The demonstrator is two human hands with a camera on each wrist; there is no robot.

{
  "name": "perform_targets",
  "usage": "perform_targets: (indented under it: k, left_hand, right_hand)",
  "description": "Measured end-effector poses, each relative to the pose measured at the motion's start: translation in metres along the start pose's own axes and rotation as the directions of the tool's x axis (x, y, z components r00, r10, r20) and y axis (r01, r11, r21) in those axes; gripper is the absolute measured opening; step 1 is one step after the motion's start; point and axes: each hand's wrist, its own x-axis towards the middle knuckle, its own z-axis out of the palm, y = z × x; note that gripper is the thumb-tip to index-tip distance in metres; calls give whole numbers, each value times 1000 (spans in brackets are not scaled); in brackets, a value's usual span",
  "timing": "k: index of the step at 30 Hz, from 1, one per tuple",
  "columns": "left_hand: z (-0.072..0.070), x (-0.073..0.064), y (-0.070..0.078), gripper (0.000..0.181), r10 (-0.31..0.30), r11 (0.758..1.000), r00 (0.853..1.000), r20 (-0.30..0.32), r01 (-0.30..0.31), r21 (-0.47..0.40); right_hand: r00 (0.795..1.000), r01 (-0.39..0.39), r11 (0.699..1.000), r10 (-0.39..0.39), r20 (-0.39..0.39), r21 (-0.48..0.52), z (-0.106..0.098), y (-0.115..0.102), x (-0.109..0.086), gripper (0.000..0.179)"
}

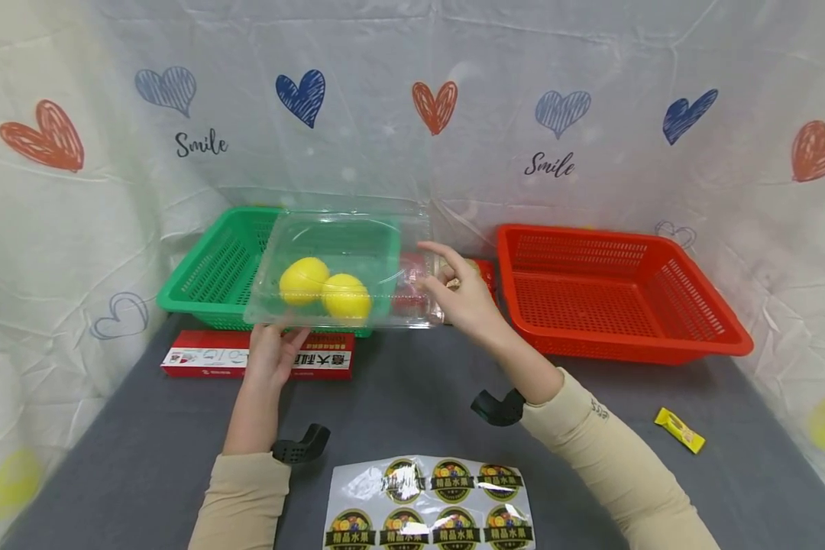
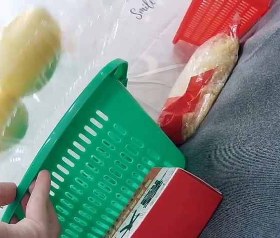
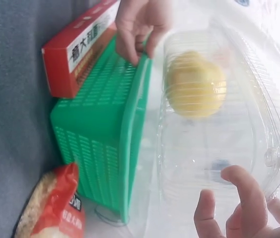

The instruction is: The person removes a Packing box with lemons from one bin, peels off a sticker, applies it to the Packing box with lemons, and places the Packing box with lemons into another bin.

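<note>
While pinching the rim of the green basket with left hand fingers, hard to tell whether gripping the clear box above with the right hand; could spill its lemons by tipping

yellow fruits; green basket; red basket; heart-patterned curtain

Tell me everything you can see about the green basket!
The green basket looks like shiny plastic. It's rectangular and open at the top, with a smooth rim and sloping walls full of rows of slots. It stands upright at the back left of the grey tabletop, behind a long red box. The left hand pinches its front rim. A clear plastic container is over part of it; I can't tell whether they touch.
</note>
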Motion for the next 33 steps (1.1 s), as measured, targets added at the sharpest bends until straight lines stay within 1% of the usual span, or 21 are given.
perform_targets:
  k: [1,3,5,7,10,13,16,17,19,21,24,26,29,31,33]
  left_hand:
    - [0,0,-1,40,10,1000,1000,3,-10,12]
    - [-1,1,-2,40,32,999,999,7,-32,43]
    - [0,1,-2,40,40,997,999,8,-41,63]
    - [1,0,0,38,33,998,999,11,-34,61]
    - [4,-1,1,38,16,997,1000,-5,-16,78]
    - [6,-1,3,49,2,995,1000,-26,1,98]
    - [6,0,4,66,-14,994,999,-45,18,108]
    - [6,0,4,70,-15,993,998,-54,22,115]
    - [6,1,5,72,-22,993,997,-70,30,114]
    - [5,2,5,61,-12,994,997,-76,20,108]
    - [5,4,4,32,-1,993,997,-75,10,119]
    - [5,4,4,16,-3,993,997,-71,12,120]
    - [5,3,4,13,-15,994,997,-72,22,105]
    - [6,2,4,17,-25,997,997,-74,31,71]
    - [6,1,4,25,-34,999,997,-75,37,32]
  right_hand:
    - [1000,1,1000,-1,-3,-14,-3,0,-3,47]
    - [1000,7,999,-7,-7,-32,-7,10,-3,47]
    - [1000,19,999,-19,-8,-47,-12,13,-8,46]
    - [1000,24,997,-24,-10,-67,-15,14,-12,46]
    - [1000,27,996,-28,-12,-80,-21,16,-19,46]
    - [1000,22,997,-22,-8,-69,-26,17,-26,46]
    - [1000,15,998,-15,-7,-64,-31,17,-33,46]
    - [1000,14,998,-15,-7,-64,-32,17,-36,46]
    - [1000,11,998,-11,-8,-67,-35,17,-40,47]
    - [1000,5,997,-6,-7,-78,-39,17,-45,48]
    - [1000,-2,996,1,-7,-91,-43,18,-51,48]
    - [1000,-7,995,7,-10,-96,-45,19,-55,48]
    - [1000,-14,996,13,-11,-92,-49,22,-61,47]
    - [1000,-14,996,14,-9,-89,-51,24,-65,47]
    - [1000,-17,996,16,-9,-87,-53,26,-70,47]
